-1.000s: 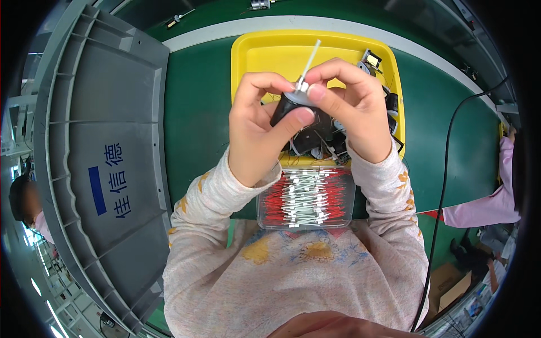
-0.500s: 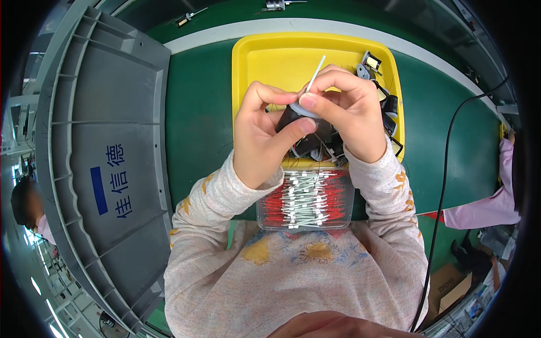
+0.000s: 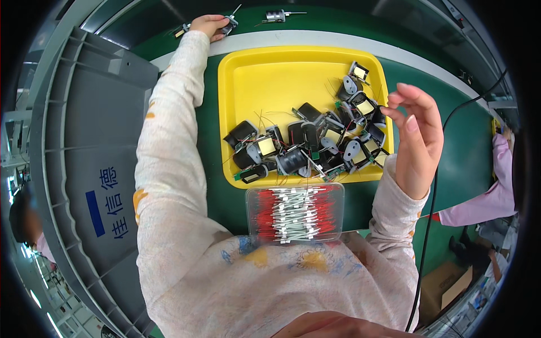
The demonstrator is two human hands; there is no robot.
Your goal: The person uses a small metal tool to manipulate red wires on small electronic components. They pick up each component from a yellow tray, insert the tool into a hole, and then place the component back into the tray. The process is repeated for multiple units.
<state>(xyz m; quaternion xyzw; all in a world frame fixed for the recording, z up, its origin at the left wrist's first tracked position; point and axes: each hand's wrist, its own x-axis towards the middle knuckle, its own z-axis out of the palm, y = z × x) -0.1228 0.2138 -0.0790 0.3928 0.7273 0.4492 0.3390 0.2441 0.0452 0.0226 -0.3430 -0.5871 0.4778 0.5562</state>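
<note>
My left hand (image 3: 207, 26) reaches to the green far strip. Its fingers are closed on a dark cylindrical part (image 3: 229, 25) with a grey end and a thin pale rod sticking up. Beside that hand lies a similar part (image 3: 181, 30), and another rodded part (image 3: 276, 16) rests farther right. Raised by the right rim of the yellow tray (image 3: 225, 84), my right hand (image 3: 418, 135) is open, fingers loosely bent and apart, with nothing visible in it. Several black cylindrical parts (image 3: 292, 161) with fine wires and small green boards are heaped in the tray.
A clear plastic box (image 3: 295, 214) of white-and-red thin pieces sits between the tray and my body. A large grey crate (image 3: 101, 141) stands at left. A black cable (image 3: 438, 169) hangs at right, beyond which a person's pink sleeve (image 3: 479, 197) shows.
Both hands held the dark cylindrical part over the tray. Now my left hand has carried it to the far left, while my right hand has let go and moved right.
</note>
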